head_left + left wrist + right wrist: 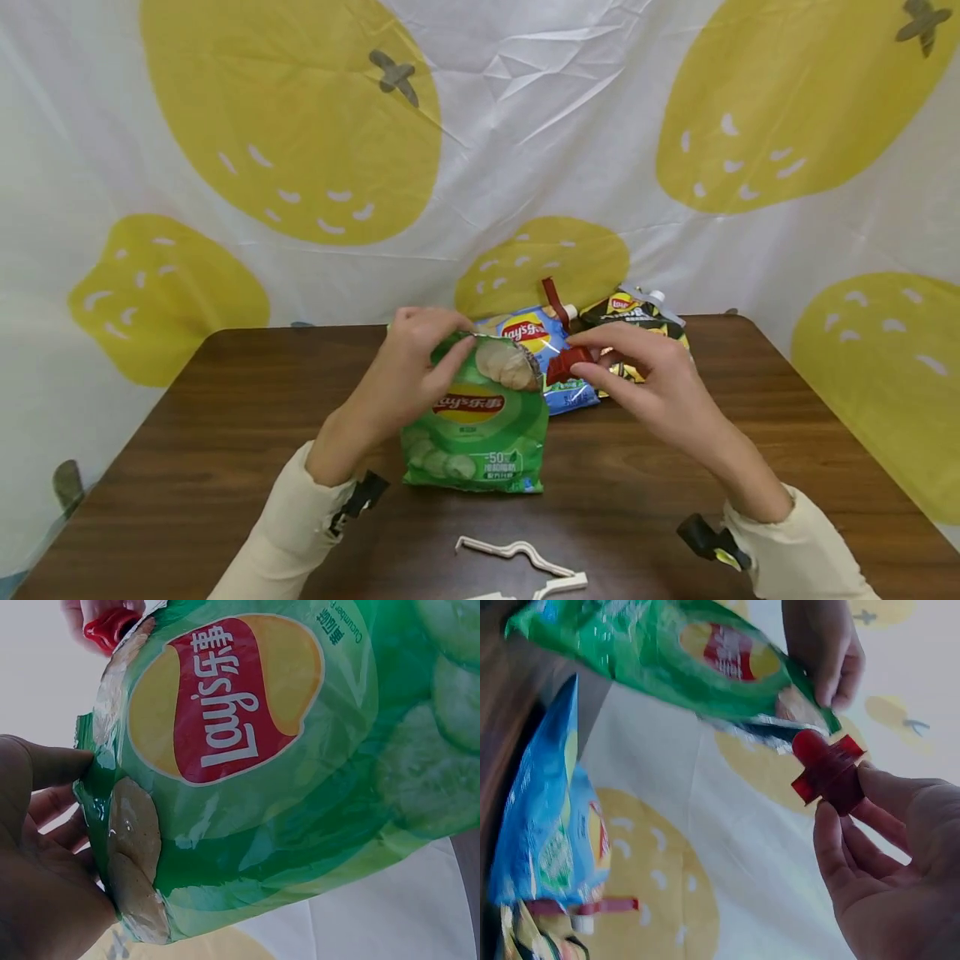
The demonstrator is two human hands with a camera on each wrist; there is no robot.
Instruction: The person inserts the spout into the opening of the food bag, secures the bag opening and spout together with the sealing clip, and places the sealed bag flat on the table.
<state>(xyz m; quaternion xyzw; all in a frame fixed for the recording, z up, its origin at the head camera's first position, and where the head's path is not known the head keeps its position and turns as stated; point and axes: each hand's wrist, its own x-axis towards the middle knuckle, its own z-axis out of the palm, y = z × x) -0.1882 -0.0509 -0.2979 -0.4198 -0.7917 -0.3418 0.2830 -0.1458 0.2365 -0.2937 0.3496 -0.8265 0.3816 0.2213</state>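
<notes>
A green Lay's chip bag stands upright on the table, its label facing me. My left hand pinches the bag's top edge at the left corner, thumb in front. In the right wrist view, silvery foil shows along the bag's top edge. Between thumb and fingers my right hand holds a small red plastic piece with a rounded knob and flanges on its sides. That piece is close beside the bag's top right corner. On the table in front of the bag lies a white plastic bag clip, unfolded.
Behind the green bag, a blue Lay's bag bears a dark red clip with a white cap. A black chip bag with a grey clip stands beside it. The wooden table meets a lemon-print cloth at the back.
</notes>
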